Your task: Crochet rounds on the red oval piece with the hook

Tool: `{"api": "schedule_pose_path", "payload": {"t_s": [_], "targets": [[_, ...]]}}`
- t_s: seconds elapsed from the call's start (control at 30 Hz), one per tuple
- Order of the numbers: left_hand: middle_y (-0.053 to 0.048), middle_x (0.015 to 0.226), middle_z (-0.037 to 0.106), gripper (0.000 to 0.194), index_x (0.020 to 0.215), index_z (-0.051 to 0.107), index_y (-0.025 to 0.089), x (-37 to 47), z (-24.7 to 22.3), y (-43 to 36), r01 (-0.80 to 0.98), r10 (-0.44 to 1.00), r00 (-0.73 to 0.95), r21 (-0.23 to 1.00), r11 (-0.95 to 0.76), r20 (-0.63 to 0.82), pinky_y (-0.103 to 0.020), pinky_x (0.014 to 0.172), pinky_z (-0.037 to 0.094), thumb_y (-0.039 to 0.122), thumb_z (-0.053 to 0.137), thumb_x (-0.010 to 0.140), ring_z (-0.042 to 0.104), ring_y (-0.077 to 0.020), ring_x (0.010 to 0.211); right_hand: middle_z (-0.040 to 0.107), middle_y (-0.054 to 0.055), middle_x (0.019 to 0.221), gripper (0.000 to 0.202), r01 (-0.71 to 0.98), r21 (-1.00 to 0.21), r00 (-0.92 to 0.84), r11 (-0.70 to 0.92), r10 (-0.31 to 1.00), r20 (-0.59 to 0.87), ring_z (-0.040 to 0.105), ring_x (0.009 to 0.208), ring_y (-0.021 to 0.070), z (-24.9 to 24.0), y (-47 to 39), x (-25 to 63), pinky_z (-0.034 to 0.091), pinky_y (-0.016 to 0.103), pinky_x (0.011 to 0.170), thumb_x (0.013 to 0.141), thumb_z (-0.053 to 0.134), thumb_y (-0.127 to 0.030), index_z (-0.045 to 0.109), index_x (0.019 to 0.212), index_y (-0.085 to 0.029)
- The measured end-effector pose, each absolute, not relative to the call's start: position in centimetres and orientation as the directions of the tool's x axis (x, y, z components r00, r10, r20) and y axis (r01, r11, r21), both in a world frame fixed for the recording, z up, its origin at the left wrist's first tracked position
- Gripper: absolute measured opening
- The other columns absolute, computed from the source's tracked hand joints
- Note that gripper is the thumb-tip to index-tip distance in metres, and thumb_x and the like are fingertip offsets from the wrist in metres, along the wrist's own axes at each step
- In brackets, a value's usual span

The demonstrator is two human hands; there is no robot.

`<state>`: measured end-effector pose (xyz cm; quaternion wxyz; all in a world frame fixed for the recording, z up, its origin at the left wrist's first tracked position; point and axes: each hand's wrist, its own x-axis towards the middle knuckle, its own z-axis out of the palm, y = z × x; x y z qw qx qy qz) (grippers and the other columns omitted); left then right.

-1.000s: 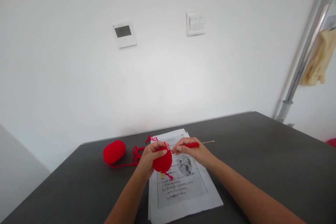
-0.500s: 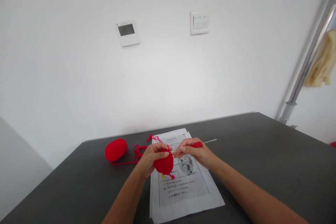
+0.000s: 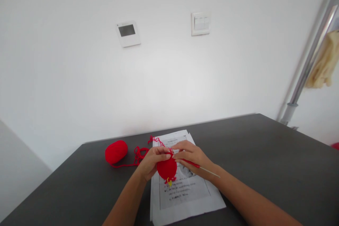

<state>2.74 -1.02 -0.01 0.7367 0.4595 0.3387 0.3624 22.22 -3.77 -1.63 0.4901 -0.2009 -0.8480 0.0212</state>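
Note:
A round red crochet piece (image 3: 166, 169) hangs from my left hand (image 3: 152, 160), whose thumb and fingers pinch its upper edge. At its lower edge is a small yellow stitch marker (image 3: 169, 182). In my right hand (image 3: 190, 155) I grip a crochet hook (image 3: 194, 164) with a red handle; its thin metal shaft points down to the right, over my wrist. The hook's working tip meets the top of the piece, between my fingertips. Red yarn (image 3: 158, 142) runs up from there over the paper.
Printed sheets (image 3: 190, 208) lie beneath my hands on the dark table (image 3: 251, 155). To the left sits a red yarn ball (image 3: 116, 152), with a loose yarn tangle (image 3: 139, 153) beside it. The white wall behind carries a thermostat panel (image 3: 128, 34) and a switch (image 3: 200, 24).
My right hand has turned, so the hook's free end swung from pointing up right to down right. Its fingers came closer to my left hand. The crochet piece shifted slightly right and down.

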Motion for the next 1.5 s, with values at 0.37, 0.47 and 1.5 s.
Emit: {"api": "schedule_pose_path", "payload": {"t_s": [0.37,0.47,1.5], "targets": [[-0.006,0.076,0.072,0.024,0.078,0.074,0.014,2.8,-0.2,-0.5,0.027,0.872,0.488,0.998,-0.055,0.035,-0.027,0.07,0.043,0.036,0.075,0.067,0.062,-0.0184,0.073,0.072,0.007,0.092,0.014,0.245,-0.541,-0.305,0.805,0.594,0.745,0.066,0.086,0.0164,-1.2,-4.3,21.9,0.054,0.029,0.079,0.089,0.056,-0.023,0.069,0.091,-0.019],[-0.005,0.079,0.072,0.028,0.086,0.075,0.015,2.9,-0.2,-0.6,0.003,0.889,0.458,0.999,-0.034,0.029,-0.028,0.073,0.044,0.035,0.077,0.065,0.062,-0.0189,0.075,0.072,0.006,0.091,0.014,0.235,-0.577,-0.281,0.782,0.623,0.73,0.066,0.087,0.0161,-1.5,-4.2,21.8,0.053,0.029,0.08,0.089,0.056,-0.023,0.07,0.091,-0.02],[-0.002,0.063,0.067,0.017,0.07,0.067,0.012,5.7,-1.2,-2.2,-0.594,0.974,0.168,0.773,0.221,-0.15,-0.019,0.051,0.044,0.02,0.078,0.06,0.059,-0.0102,0.054,0.054,0.011,0.111,0.009,0.508,-0.33,-0.396,0.796,0.556,0.731,0.055,0.1,0.0193,-2.7,-4.9,20.4,0.051,0.032,0.083,0.093,0.044,-0.018,0.051,0.098,-0.019]]}}
